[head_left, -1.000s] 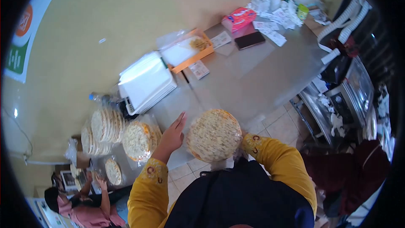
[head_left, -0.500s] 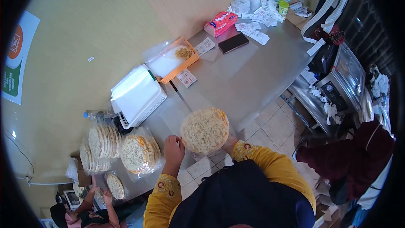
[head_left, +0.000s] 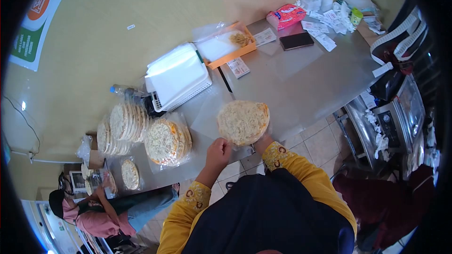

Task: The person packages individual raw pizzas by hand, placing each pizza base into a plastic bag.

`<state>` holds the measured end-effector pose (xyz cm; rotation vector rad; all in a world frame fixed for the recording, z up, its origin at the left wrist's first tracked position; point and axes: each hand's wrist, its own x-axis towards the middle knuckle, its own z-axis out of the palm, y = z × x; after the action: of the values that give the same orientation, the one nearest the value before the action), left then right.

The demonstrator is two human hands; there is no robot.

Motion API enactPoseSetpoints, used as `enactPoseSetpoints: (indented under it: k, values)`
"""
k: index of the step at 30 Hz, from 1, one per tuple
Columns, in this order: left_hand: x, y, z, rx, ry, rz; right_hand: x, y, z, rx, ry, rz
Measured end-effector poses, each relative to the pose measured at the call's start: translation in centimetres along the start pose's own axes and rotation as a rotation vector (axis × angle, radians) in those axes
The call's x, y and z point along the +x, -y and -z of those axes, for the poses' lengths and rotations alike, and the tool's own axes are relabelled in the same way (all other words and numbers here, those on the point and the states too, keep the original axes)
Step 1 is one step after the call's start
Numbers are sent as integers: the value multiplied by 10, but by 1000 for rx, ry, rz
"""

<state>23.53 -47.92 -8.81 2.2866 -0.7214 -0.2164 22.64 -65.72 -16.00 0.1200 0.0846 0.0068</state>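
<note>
At the metal tabletop's near edge, the right hand supported a wrapped pizza, its finger spread hidden. Beside it, the left hand's fingers curled closed.

A plain beige wall rises behind a long grey metal surface with a dull sheen, a dark seam crossing it; at the wall's left end hangs a poster in white, orange and green, with a dark cable trailing below it. Pale square floor tiles with darker joints show past the surface's near edge. On the right stands a metal machine beneath dark, ribbed shutter-like slats.
</note>
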Motion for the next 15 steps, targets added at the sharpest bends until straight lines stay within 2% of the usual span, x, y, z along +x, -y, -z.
enactPoseSetpoints:
  k: [3,6,9,15]
  values:
    - [-6,-11,-11,-46,0,20,8,-3,-3,10,5,11]
    - [-9,-16,-18,-174,-3,119,15,-5,-3,20,10,17]
    - [-9,-4,-12,-157,16,232,11,1,-3,-7,-4,18]
    - [-6,-10,-11,-95,10,170,17,-2,-12,79,-79,83]
